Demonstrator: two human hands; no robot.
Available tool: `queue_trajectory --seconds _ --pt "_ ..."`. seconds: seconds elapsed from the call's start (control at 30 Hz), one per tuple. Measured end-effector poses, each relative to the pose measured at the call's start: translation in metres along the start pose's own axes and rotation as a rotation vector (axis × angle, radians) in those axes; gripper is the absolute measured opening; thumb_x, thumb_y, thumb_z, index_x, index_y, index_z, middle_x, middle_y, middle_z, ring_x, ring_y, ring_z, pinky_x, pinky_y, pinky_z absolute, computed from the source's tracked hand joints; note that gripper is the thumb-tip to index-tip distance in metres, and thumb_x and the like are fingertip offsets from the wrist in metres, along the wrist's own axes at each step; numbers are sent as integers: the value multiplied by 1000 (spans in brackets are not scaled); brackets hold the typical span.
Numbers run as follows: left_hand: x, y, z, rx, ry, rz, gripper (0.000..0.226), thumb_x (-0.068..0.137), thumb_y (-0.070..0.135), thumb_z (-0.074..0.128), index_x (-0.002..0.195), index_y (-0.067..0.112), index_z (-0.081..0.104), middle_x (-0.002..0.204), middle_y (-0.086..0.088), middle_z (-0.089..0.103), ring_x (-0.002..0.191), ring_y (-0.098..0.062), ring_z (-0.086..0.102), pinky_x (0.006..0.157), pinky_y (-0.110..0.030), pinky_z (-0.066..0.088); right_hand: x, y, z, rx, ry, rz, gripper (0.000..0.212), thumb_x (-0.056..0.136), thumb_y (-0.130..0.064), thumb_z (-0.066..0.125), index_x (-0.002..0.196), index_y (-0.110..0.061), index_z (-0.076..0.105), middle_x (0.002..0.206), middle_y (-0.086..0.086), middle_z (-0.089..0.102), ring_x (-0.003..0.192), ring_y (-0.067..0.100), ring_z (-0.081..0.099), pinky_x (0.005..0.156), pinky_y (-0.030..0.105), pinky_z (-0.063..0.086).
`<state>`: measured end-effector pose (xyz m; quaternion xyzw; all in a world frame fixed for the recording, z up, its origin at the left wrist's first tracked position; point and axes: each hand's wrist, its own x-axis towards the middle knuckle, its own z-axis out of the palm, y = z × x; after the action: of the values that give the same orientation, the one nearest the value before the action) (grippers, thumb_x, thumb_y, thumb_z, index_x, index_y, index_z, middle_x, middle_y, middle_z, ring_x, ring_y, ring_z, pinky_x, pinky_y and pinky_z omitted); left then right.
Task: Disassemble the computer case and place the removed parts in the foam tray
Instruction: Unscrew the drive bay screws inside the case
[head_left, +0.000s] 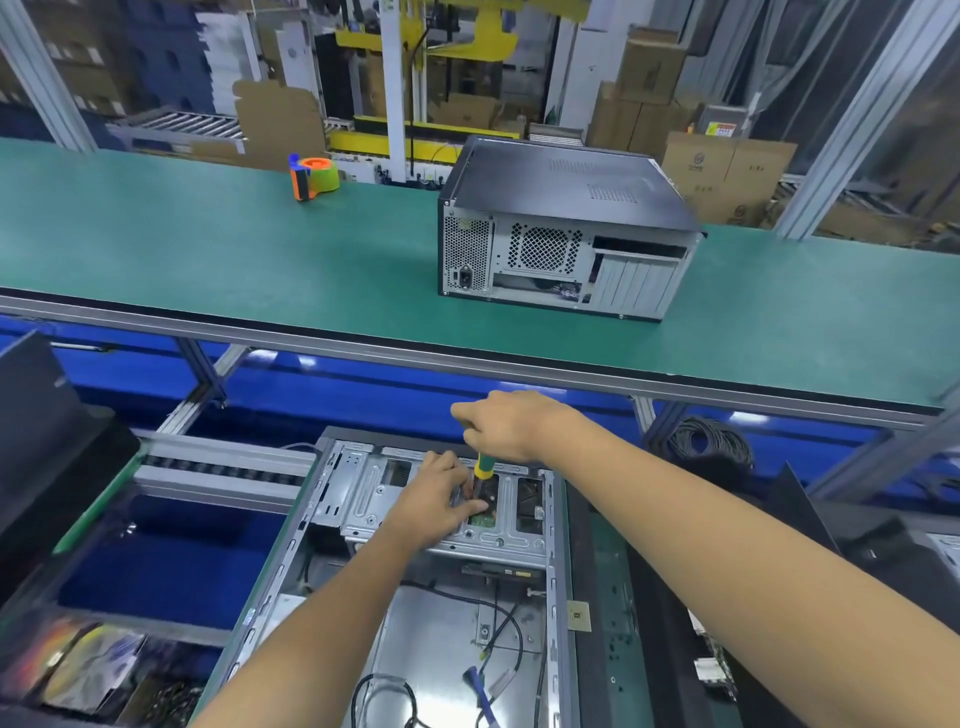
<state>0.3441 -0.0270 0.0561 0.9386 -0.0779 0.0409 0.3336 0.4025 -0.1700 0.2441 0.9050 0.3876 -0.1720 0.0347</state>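
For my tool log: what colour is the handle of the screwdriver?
Green with a yellow collar: the screwdriver, gripped by the right hand, head view.

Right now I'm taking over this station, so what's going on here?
A person is working on an open computer case lying on the lower bench. Their right hand grips a green and yellow screwdriver, held upright with its tip down at the metal drive bracket. Their left hand rests on the bracket, fingers pinched beside the tip. A second, closed case and a tape dispenser sit on the green belt beyond. No foam tray is clearly visible.
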Motion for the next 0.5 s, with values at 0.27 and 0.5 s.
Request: queue_trajectory --seconds 0.27,0.5 --pt "0 2 -1 -34 8 6 31 85 44 79 86 17 65 96 5 53 98 -14 38 86 -26 37 3 4 0 204 -5 -68 20 76 -3 61 83 -21 64 87 -9 56 76 12 50 59 34 39" --pt "0 2 -1 -21 6 1 33 86 46 78 85 17 62 95 7 50 96 -13 37 82 -25 36 -1 6 -2 -13 -43 1 17 99 -32 49 98 -16 51 86 4 52 83 30 54 73 45 45"
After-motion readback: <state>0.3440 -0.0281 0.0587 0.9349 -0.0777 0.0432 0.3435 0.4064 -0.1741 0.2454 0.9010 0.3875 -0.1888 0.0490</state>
